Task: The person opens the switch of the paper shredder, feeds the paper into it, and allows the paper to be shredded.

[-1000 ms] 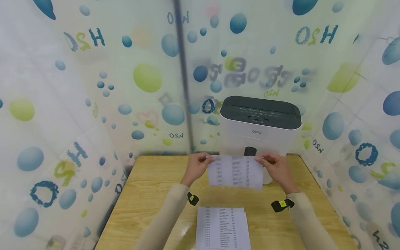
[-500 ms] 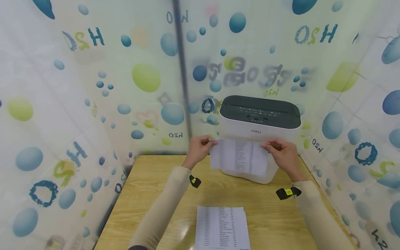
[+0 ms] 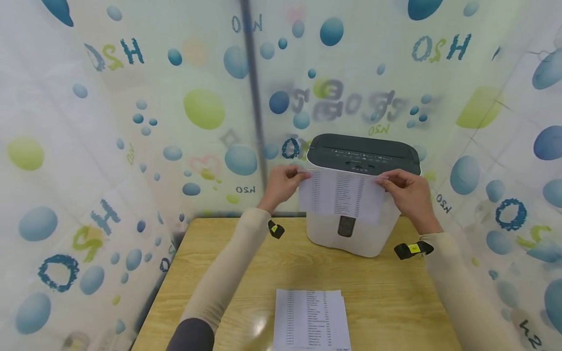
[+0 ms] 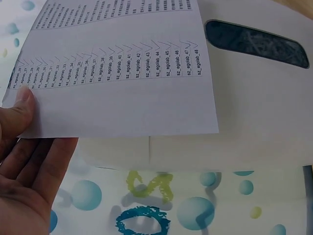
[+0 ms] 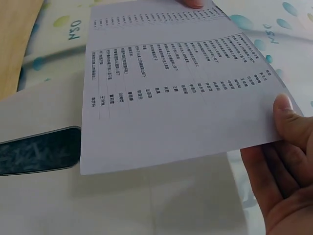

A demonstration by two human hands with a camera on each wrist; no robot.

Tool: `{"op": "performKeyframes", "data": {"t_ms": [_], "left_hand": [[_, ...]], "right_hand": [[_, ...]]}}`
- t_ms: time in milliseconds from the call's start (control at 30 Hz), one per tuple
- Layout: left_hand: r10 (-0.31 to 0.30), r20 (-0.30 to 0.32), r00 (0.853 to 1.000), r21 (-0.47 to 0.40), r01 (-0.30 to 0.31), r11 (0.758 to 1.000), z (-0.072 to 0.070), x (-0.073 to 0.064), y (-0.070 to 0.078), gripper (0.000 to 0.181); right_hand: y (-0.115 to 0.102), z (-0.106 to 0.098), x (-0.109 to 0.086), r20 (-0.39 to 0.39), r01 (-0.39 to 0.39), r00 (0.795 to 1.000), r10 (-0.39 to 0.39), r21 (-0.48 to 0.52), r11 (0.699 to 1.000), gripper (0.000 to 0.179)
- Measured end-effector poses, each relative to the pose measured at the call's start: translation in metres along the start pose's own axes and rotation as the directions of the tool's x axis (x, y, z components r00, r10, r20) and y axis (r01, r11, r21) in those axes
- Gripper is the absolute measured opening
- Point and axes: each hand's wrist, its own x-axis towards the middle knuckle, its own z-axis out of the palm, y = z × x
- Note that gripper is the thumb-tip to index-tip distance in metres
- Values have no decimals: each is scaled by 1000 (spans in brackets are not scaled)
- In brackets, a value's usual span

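A printed sheet of paper [image 3: 340, 195] hangs in front of the paper shredder [image 3: 325, 229], a white bin with a dark grey top marked by small symbols. My left hand [image 3: 283, 185] pinches the sheet's upper left corner between thumb and fingers. At the upper right corner my right hand [image 3: 408, 195] pinches it the same way. In the left wrist view the sheet [image 4: 117, 73] shows rows of text with tick marks, held by the left thumb [image 4: 22, 105]. From the right wrist the paper [image 5: 171, 93] stands before the shredder's dark window [image 5: 41, 151].
A stack of printed sheets [image 3: 311, 321] lies on the wooden table [image 3: 237, 273] near its front edge. Patterned curtain walls [image 3: 206, 156] enclose the table behind and at both sides. Black wrist straps [image 3: 412, 250] sit on both forearms.
Both hands have lifted the sheet up and forward, from low in front of the shredder to just below its dark top. The stack on the table has stayed put.
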Motion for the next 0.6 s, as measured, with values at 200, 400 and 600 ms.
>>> {"op": "performKeyframes", "data": {"t_ms": [200, 400, 600], "left_hand": [[74, -5, 997, 11, -74, 997, -6, 24, 14, 16], [138, 18, 990, -17, -138, 990, -12, 45, 28, 16], [151, 17, 988, -10, -151, 988, -17, 65, 39, 14]], "right_hand": [[-13, -12, 17, -36, 11, 999, -10, 10, 1000, 33], [-25, -24, 30, -59, 12, 998, -10, 35, 999, 35], [-39, -35, 45, -82, 14, 997, -11, 32, 999, 33]]}}
